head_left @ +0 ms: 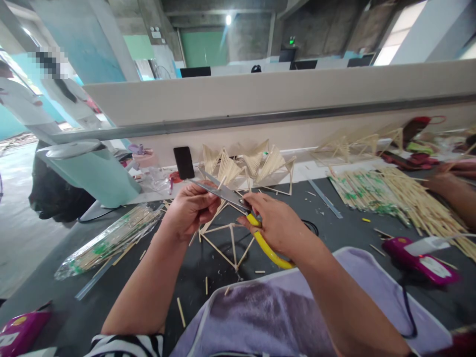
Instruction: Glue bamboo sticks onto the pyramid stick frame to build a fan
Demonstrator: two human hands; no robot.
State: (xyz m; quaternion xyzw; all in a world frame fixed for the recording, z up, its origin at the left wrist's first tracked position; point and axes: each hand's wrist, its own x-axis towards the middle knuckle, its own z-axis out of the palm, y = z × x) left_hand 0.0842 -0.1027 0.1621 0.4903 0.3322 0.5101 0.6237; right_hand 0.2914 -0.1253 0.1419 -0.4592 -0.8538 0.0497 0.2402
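My right hand (275, 223) is closed round the yellow-handled scissors (266, 243), whose blades are apart and point up and left. Pinched in my left hand (191, 208) is a thin wooden stick (222, 183), which passes between the blades. Below both hands, a small frame of glued sticks (233, 243) stands on the dark table (156, 277). Behind the hands, finished-looking fan-shaped stick models (269, 166) lean near the low partition.
A plastic bag of sticks (111, 240) lies left, near a teal bin (92, 173). A black phone (184, 162) stands behind. To the right are stick bundles (372, 196), a magenta device (420, 260), a purple cloth (275, 317) and another person's hand (451, 186).
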